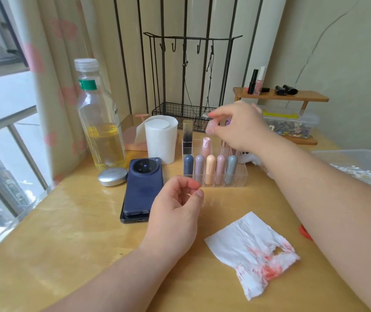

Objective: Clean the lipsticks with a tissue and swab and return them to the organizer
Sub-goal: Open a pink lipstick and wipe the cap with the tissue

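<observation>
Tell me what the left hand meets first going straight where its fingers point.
The left hand would likely meet the clear organizer first, at the mauve lipstick; depth is unclear.

light: bright, soft daylight from the window far left of the left hand; panes blown out to near white.
glare: pale sheen across the table left of the left hand; bright streaks on the bottle beyond it.
shadows: weak and soft-edged, faint on the table under the left hand.
blur: right hand motion-smeared at the fingertips, as is the pale pink lipstick it pinches; shelf behind the right hand slightly soft.
distortion: wide-angle bowing; curtain and window frame left of the left hand lean inward; forearms stretched toward the lower edge.
</observation>
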`<state>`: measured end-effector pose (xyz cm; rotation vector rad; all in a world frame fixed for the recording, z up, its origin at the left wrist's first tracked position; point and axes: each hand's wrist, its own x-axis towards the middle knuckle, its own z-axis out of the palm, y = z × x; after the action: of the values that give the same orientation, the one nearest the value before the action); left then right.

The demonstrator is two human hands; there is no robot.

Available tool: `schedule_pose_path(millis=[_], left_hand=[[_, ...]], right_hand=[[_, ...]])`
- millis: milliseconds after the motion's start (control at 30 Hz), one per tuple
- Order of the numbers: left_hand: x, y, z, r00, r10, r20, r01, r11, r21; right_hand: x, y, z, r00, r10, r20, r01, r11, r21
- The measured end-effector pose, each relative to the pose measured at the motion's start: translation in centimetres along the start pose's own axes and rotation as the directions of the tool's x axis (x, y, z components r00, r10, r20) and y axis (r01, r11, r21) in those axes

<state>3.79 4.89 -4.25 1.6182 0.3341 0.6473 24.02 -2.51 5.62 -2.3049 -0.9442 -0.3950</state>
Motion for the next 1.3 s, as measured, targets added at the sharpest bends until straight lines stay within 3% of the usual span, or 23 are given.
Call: schedule_pose_path(millis=[133,233,467,600,733,767,833,900,967,1033,1100,1133,1167,1200,1233,1300], left_hand=[[-0.3,0.4,0.0,1.000,0.028,0.007,-0.028,1.000,-0.009],[-0.9,0.8,0.1,0.995,0.085,0.045,-0.086,0.996,0.006],[-1.7,1.2,0.4,0.978,0.145,0.148,-0.183,0.940,0.287],[-1.8,1.4,0.5,0.978,0.146,0.147,-0.182,0.943,0.279],[-1.7,1.4,0.4,0.970,0.176,0.169,-0.206,0.962,0.181],[-1.7,1.4,0.4,0.963,0.197,0.181,-0.225,0.963,0.146],[-1.7,1.4,0.4,0.951,0.253,0.179,-0.268,0.961,0.066],[-1.8,1.7,0.4,0.935,0.320,0.152,-0.327,0.945,0.023],[-1.9,1.9,0.4,0.916,0.376,0.138,-0.381,0.924,0.015],[-1.9,1.8,0.5,0.905,0.399,0.149,-0.403,0.915,0.001],[-1.8,1.7,0.5,0.906,0.397,0.150,-0.402,0.915,0.007],[-1.8,1.7,0.5,0.910,0.387,0.146,-0.395,0.918,0.028],[-1.8,1.7,0.5,0.920,0.366,0.139,-0.376,0.925,0.052],[-1.8,1.7,0.5,0.936,0.330,0.125,-0.340,0.937,0.076],[-1.8,1.7,0.5,0.953,0.282,0.106,-0.293,0.951,0.099],[-1.6,1.5,0.3,0.980,0.183,0.078,-0.193,0.971,0.141]], right_hand=[[-3.1,-1.5,-4.0,0.990,0.032,-0.136,0.024,0.921,0.390],[-8.3,-2.3,-5.8,0.999,0.028,-0.029,-0.008,0.842,0.540],[-17.5,-1.0,-5.7,0.962,0.199,0.185,-0.270,0.785,0.557],[-16.1,-1.0,-6.2,0.958,0.239,0.160,-0.285,0.862,0.419],[-13.7,-2.7,-6.3,0.938,0.167,0.303,-0.287,0.864,0.413],[-13.6,-3.1,-5.9,0.919,0.162,0.359,-0.338,0.794,0.506],[-13.8,-3.2,-4.9,0.848,0.163,0.505,-0.510,0.510,0.692],[-14.4,-2.6,-3.9,0.769,0.118,0.629,-0.636,0.253,0.729],[-15.0,-1.8,-3.0,0.720,0.052,0.692,-0.691,0.136,0.710],[-15.4,-1.5,-2.6,0.700,0.016,0.714,-0.713,0.088,0.696],[-15.5,-1.3,-2.8,0.716,0.079,0.693,-0.696,0.145,0.703],[-15.4,-1.3,-3.1,0.752,0.165,0.638,-0.656,0.275,0.702],[-15.3,-1.1,-3.4,0.801,0.256,0.540,-0.590,0.488,0.643],[-15.2,-0.9,-3.8,0.853,0.319,0.413,-0.502,0.717,0.483],[-15.1,-0.6,-4.3,0.890,0.338,0.307,-0.419,0.871,0.258],[-14.8,-0.1,-5.5,0.890,0.363,0.276,-0.349,0.932,-0.100]])
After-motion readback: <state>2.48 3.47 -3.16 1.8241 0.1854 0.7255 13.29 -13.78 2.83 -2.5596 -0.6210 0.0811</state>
